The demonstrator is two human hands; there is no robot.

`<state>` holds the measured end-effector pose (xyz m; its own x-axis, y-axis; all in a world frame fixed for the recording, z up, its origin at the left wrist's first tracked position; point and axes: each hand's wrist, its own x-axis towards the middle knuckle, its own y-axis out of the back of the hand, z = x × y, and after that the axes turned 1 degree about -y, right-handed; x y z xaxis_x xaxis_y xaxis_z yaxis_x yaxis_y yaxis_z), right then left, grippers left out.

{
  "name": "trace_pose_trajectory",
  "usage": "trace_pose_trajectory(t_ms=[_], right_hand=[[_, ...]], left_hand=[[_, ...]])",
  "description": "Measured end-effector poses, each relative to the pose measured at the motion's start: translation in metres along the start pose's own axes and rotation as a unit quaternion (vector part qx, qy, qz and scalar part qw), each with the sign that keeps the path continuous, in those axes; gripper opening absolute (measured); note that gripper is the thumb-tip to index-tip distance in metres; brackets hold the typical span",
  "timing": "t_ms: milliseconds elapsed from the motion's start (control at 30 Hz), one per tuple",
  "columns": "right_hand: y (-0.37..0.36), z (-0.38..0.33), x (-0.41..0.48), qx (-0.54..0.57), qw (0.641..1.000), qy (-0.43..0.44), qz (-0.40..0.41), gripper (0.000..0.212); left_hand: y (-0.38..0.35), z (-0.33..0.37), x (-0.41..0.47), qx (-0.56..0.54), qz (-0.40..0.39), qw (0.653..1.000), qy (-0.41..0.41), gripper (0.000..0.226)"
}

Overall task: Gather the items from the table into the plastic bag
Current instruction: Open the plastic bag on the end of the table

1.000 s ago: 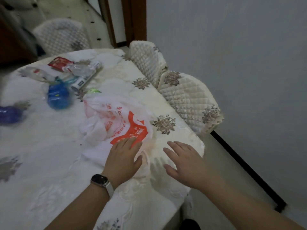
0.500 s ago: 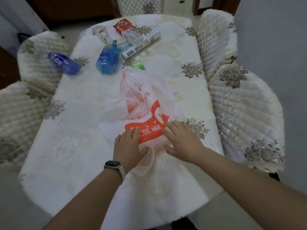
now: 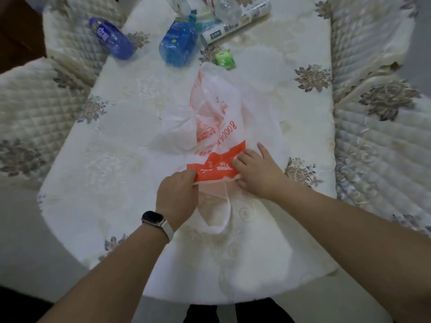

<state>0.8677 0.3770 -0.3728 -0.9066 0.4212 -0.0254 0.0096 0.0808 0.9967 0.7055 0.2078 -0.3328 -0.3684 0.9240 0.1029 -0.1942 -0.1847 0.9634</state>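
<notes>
A white plastic bag (image 3: 217,117) with red print lies crumpled in the middle of the table (image 3: 121,164). My left hand (image 3: 178,194) pinches the bag's near edge at the red band. My right hand (image 3: 256,173) grips the same edge from the right, fingers curled into the plastic. At the far end lie a blue bottle (image 3: 110,38), a blue pouch (image 3: 178,44), a small green packet (image 3: 224,58), a long white box (image 3: 235,24) and a clear bottle (image 3: 227,7), partly cut off by the frame.
Quilted cream chairs stand on the left (image 3: 35,108) and on the right (image 3: 382,127) of the table. A white embroidered cloth covers the tabletop and hangs over its near edge.
Both hands went from lying flat on the bag to gripping its near edge. My view has swung over the table, which now sits centred below me.
</notes>
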Motion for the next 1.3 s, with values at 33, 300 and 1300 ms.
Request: trace_pose_trajectory(t_ms=[33, 300, 1300], right_hand=[[0.006, -0.005, -0.002, 0.019, 1.0, -0.008, 0.022, 0.032], [0.089, -0.061, -0.023, 0.311, 0.928, -0.172, 0.113, 0.017], [0.138, -0.124, -0.071, 0.278, 0.889, -0.361, 0.044, 0.014]], left_hand=[[0.007, 0.0, 0.0, -0.016, 0.002, 1.0, 0.017, 0.01], [0.082, -0.015, -0.005, -0.09, 0.027, 0.995, 0.028, 0.014], [0.124, -0.105, -0.023, -0.053, -0.106, 0.984, -0.135, 0.03]])
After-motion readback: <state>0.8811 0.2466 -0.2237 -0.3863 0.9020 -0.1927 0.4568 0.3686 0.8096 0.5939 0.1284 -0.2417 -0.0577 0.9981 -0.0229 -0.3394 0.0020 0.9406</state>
